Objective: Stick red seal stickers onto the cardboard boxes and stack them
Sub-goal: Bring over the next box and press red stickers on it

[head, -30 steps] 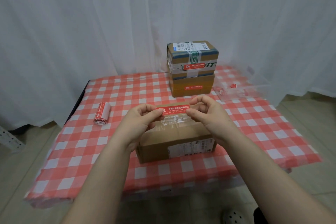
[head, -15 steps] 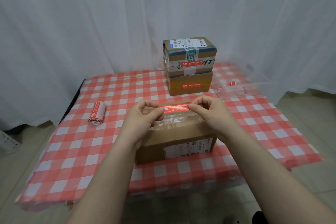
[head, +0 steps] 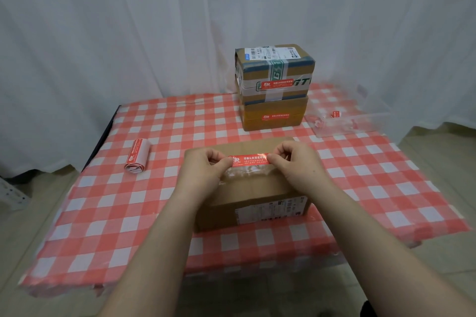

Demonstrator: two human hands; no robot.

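Note:
A flat brown cardboard box point(head: 252, 195) lies near the front of the table. Over its top, a red seal sticker point(head: 251, 160) is stretched level between my hands. My left hand point(head: 206, 170) pinches the sticker's left end and my right hand point(head: 293, 162) pinches its right end. Whether the sticker touches the box top I cannot tell. At the back stands a stack of two boxes: a taped upper box point(head: 274, 69) on a brown lower box point(head: 274, 116), each with a red sticker on its front.
A roll of red stickers point(head: 137, 156) lies on the left of the red-and-white checked tablecloth point(head: 128, 213). A clear plastic tray point(head: 347, 121) with sticker scraps sits at the back right. White curtains hang behind.
Both hands have lowered the sticker closer to the box top and turned it flatter. The boxes have not moved.

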